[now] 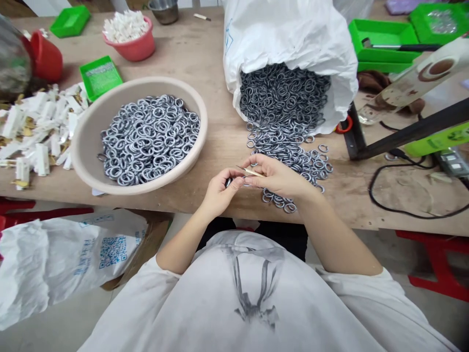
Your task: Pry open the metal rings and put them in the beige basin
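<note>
My left hand (pixel 219 193) is closed, thumb against fingers, at the table's front edge. A dark grey ring (pixel 228 182) shows between its fingers. Close against it, my right hand (pixel 280 177) pinches a thin tool with a pale handle (pixel 254 172) and a dark pointed tip, directed at the left hand. What the tip touches is too small to tell. Under and behind the right hand lies a loose heap of grey rings (pixel 274 146), spilling from a white sack (pixel 286 36) on its side. A beige basin (pixel 82 142) full of similar rings stands to the left.
White plastic pieces (pixel 42 127) cover the table's left end, near green trays (pixel 100 78) and a pink bowl (pixel 137 46) of white parts. On the right are a black metal bar (pixel 414 129), a black cable (pixel 373 195) and a bottle (pixel 406 85). Another white sack (pixel 66 259) lies below left.
</note>
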### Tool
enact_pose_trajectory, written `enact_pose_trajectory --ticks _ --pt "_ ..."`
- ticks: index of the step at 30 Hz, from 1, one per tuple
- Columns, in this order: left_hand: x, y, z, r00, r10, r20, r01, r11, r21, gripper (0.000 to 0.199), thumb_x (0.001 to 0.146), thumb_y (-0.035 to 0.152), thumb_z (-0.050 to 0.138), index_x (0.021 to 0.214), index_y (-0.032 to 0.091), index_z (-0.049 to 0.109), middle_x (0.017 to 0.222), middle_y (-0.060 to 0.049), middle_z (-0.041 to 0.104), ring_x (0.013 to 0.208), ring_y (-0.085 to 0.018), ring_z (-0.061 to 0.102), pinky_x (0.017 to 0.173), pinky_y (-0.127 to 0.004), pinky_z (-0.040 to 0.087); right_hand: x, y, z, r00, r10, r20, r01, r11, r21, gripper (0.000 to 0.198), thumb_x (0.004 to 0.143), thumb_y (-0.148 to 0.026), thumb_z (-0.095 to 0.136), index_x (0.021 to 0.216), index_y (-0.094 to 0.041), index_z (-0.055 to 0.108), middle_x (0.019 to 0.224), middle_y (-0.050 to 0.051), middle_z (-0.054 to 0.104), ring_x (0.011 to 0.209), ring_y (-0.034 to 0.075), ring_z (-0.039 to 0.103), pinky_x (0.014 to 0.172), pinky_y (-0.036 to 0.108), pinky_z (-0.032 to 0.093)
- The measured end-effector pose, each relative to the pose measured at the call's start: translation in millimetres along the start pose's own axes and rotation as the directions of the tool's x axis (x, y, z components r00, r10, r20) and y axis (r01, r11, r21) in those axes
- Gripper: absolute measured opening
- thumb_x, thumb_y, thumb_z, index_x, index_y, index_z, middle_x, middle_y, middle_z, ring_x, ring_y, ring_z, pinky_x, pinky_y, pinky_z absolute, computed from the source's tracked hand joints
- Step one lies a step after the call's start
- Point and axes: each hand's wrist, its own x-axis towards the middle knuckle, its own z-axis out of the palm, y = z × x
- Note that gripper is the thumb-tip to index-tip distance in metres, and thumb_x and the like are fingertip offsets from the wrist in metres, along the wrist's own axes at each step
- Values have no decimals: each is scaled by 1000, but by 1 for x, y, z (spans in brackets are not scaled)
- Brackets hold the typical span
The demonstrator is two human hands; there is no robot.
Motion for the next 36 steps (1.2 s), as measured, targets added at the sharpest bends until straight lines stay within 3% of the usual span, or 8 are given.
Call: enact_pose_trajectory --ticks 2,6,8,14,19,24,30,36 --pt "0 3 4 997 28 68 -30 999 30 44 81 58 70 82 14 62 73 -1 59 66 -10 51 61 -22 41 -8 -1 4 1000 -12 -8 13 990 143 44 83 -38 73 113 -19 48 74 -3 58 66 12 55 59 22 40" --pt "-3 6 12 940 -228 252 278 943 -184 48 79 61 69 80 16 53 61 5 43 46 -6 35 41 -20 23 -11 0 14 995 -69 -73 86 958 272 39 85 -40 71 109 -22 45 78 -3 60 73 15 62 68 26 49" --pt "-5 7 16 919 -270 288 342 909 -239 50 77 62 69 80 16 51 61 5 42 44 -5 35 39 -19 20 -13 2 22 987 -86 -135 120 955 270 32 87 -39 68 105 -22 47 80 -2 60 73 15 63 71 29 51" --pt "-15 7 28 955 -247 166 290 897 -332 51 75 62 71 75 17 48 58 6 40 43 -5 35 38 -17 24 -20 8 39 898 -263 -353 206 960 -191 31 81 -42 75 94 -20 58 85 1 63 77 16 59 70 28 45" --pt "-20 14 31 947 -270 172 317 859 -401 56 69 63 77 70 16 47 58 4 42 44 -5 36 38 -16 23 -20 11 38 861 -318 -396 212 934 -289 39 92 -57 59 95 -18 60 82 3 63 73 16 58 68 28 43" --pt "-21 21 29 935 -338 110 345 783 -518 52 73 58 76 70 17 43 57 6 40 40 -5 38 37 -17 22 -27 16 42 779 -507 -369 176 741 -648 52 100 -62 40 86 -17 61 77 5 63 67 15 56 61 27 35" --pt "-22 24 30 928 -366 74 349 779 -520 50 73 55 75 69 17 42 55 6 41 39 -5 39 37 -17 24 -32 14 48 776 -576 -257 141 556 -820 50 103 -52 39 75 -17 58 68 3 59 63 12 53 57 27 28" --pt "-28 20 28 944 -279 177 330 817 -473 49 75 52 74 66 17 42 56 6 40 40 -5 37 39 -18 22 -23 18 34 887 -317 -336 -28 689 -724 53 100 -58 36 67 -18 49 58 1 50 56 13 45 56 27 22"
